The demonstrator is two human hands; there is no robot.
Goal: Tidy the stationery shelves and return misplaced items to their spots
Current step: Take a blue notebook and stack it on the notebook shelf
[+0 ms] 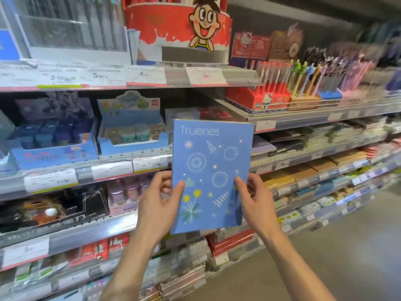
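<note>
A blue notebook printed with fireworks, stars and the word "Truenes" is held upright in front of the shelves, at the middle of the view. My left hand grips its lower left edge, thumb on the cover and fingers behind. My right hand grips the lower right edge the same way. The notebook hides part of the shelves behind it.
Stationery shelves with price tags fill the left and run off to the right. A red cartoon display tub stands on top. Pen displays sit at upper right, stacked notebooks on the right shelves. Grey floor lies lower right.
</note>
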